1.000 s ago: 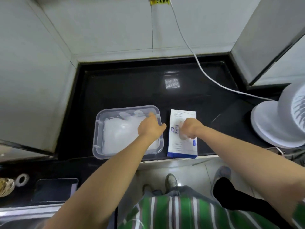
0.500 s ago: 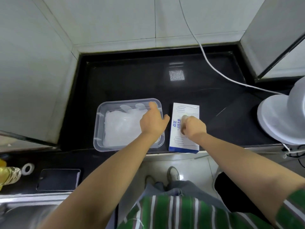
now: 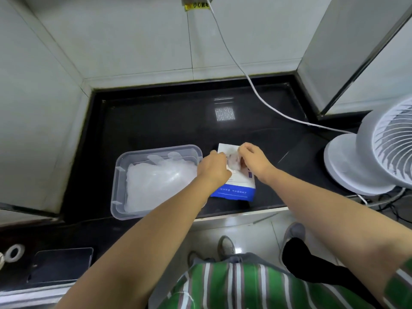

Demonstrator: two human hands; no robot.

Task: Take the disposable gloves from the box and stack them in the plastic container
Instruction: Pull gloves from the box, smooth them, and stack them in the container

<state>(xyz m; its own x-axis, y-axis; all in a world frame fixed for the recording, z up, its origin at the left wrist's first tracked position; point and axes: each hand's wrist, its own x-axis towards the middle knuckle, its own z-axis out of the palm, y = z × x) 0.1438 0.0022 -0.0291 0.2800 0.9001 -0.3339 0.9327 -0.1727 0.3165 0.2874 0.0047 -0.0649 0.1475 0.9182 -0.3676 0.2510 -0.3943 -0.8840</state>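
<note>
The left hand [image 3: 213, 167] has left the plastic container [image 3: 121, 172] and crossed to the box [image 3: 234, 188], meeting the right hand [image 3: 254, 161], which has lifted off the box top. A clear glove [image 3: 233, 160] now stretches between them just above the box, so another one is likely coming out. Left of the box, the container already holds a pale stack of gloves [image 3: 156, 181]. Both wrists bend downward; the right fingers pinch the film, and the left fingers seem closed on it, mostly hidden.
</note>
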